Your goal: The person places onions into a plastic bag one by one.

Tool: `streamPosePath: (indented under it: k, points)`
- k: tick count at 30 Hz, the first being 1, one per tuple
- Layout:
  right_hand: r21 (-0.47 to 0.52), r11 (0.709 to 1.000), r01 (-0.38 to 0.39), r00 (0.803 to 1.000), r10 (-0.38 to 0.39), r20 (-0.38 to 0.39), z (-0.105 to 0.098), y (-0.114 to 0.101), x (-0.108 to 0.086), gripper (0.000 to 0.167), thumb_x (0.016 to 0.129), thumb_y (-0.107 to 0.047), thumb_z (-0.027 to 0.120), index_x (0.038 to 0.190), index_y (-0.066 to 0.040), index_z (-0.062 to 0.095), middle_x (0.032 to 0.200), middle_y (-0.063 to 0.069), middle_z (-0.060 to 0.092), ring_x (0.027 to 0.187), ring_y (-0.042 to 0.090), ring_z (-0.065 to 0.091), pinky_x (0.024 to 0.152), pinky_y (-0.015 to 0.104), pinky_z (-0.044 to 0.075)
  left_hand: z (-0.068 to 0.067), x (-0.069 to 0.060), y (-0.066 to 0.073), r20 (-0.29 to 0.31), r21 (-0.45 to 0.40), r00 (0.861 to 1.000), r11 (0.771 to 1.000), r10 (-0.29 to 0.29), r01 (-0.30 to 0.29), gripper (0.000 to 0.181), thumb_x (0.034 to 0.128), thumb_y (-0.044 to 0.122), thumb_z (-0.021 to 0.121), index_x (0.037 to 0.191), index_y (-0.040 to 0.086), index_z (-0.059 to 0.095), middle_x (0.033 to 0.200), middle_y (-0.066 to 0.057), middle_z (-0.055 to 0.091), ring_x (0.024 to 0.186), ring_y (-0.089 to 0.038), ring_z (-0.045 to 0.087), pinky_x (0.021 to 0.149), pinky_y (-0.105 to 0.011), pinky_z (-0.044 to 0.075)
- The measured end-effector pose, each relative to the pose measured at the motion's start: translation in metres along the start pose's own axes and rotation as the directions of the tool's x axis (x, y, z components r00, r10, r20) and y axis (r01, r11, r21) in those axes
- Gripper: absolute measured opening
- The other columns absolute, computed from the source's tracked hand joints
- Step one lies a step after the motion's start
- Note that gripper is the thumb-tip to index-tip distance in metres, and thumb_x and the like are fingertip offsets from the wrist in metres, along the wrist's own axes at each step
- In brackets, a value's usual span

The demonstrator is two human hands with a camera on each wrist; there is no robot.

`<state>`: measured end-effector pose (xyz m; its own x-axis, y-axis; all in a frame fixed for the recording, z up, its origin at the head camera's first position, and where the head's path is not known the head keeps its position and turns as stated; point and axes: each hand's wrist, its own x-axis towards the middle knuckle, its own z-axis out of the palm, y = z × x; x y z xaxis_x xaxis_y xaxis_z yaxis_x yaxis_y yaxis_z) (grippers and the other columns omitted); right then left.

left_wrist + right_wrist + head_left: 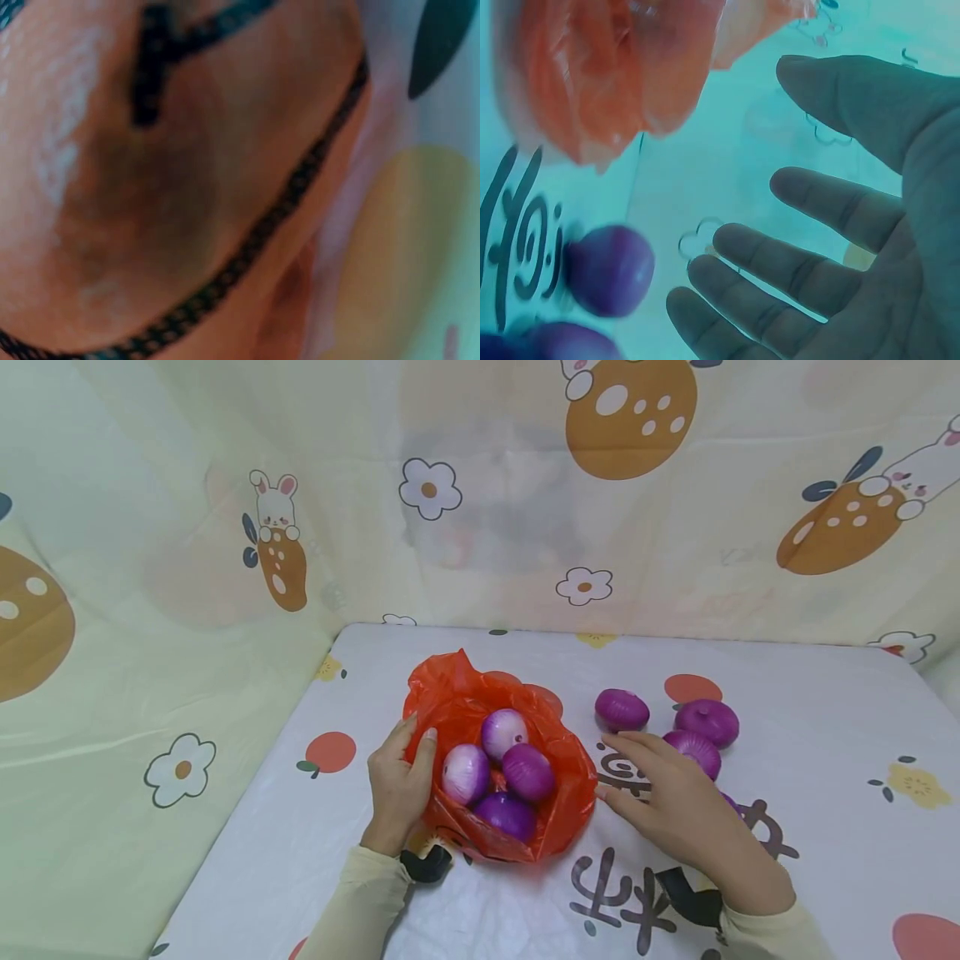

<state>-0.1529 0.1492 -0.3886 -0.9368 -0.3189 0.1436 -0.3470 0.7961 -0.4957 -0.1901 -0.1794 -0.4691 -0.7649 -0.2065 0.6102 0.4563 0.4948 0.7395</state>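
A red plastic bag [566, 814] lies open-mouthed on the table, with several purple onions [528, 772] inside; some of these show paler, whitish skin. At the bag's left rim, my left hand [397, 785] holds the plastic between thumb and fingers. The left wrist view is filled by blurred orange-red plastic [187, 187] with dark printed lines. My right hand [686, 806] hovers to the right of the bag, fingers spread and holding nothing. Beyond and beside it lie several loose purple onions [622, 710], one mostly hidden by the hand. The right wrist view shows a loose onion [611, 270] below the bag [585, 82].
A white printed cloth [817, 727] with fruit pictures and dark lettering covers the table. Behind it and at the left hang pale curtains [502, 552] with rabbits, carrots and flowers.
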Motion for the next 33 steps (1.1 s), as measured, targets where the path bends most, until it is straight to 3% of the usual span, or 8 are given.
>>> streamPosePath:
  k: [14, 21, 28, 33]
  points:
    - [-0.033, 0.997, -0.071, 0.989, 0.067, -0.13, -0.004, 0.055, -0.037, 0.065, 0.082, -0.023, 0.088, 0.137, 0.0, 0.063, 0.135, 0.026, 0.061, 0.125, 0.049, 0.056, 0.096, 0.074, 0.048, 0.001, 0.0, 0.0, -0.011, -0.001, 1.0, 1.0, 0.019, -0.019, 0.035, 0.0996, 0.011, 0.068, 0.132, -0.003, 0.069, 0.131, -0.019, 0.07, 0.129, -0.035, 0.064, 0.103, -0.048, 0.053]
    - [-0.071, 0.983, -0.168, 0.985, 0.165, -0.052, -0.004, 0.069, -0.048, 0.073, 0.083, -0.027, 0.089, 0.143, 0.001, 0.058, 0.138, 0.033, 0.056, 0.125, 0.056, 0.053, 0.095, 0.075, 0.047, 0.001, 0.0, 0.0, -0.013, 0.007, 1.0, 1.0, 0.014, -0.014, 0.035, 0.0992, 0.011, 0.068, 0.131, -0.003, 0.07, 0.131, -0.018, 0.071, 0.128, -0.034, 0.065, 0.102, -0.047, 0.054]
    - [-0.075, 0.986, -0.149, 0.988, 0.146, -0.053, 0.0, 0.075, -0.051, 0.071, 0.079, -0.022, 0.091, 0.139, 0.001, 0.06, 0.134, 0.032, 0.059, 0.121, 0.056, 0.057, 0.095, 0.074, 0.048, 0.0, 0.0, 0.0, 0.0, 0.0, 1.0, 1.0, 0.009, -0.009, 0.036, 0.1008, 0.013, 0.067, 0.134, -0.001, 0.069, 0.132, -0.015, 0.071, 0.126, -0.03, 0.067, 0.1, -0.045, 0.056]
    - [-0.083, 0.981, -0.176, 0.984, 0.173, -0.044, 0.0, 0.078, -0.052, 0.072, 0.079, -0.025, 0.091, 0.139, 0.001, 0.06, 0.133, 0.033, 0.058, 0.119, 0.057, 0.058, 0.094, 0.074, 0.049, 0.0, -0.001, 0.001, 0.003, -0.013, 1.0, 1.0, 0.004, -0.004, 0.036, 0.1018, 0.014, 0.066, 0.135, 0.001, 0.069, 0.132, -0.014, 0.071, 0.125, -0.029, 0.068, 0.099, -0.044, 0.057]
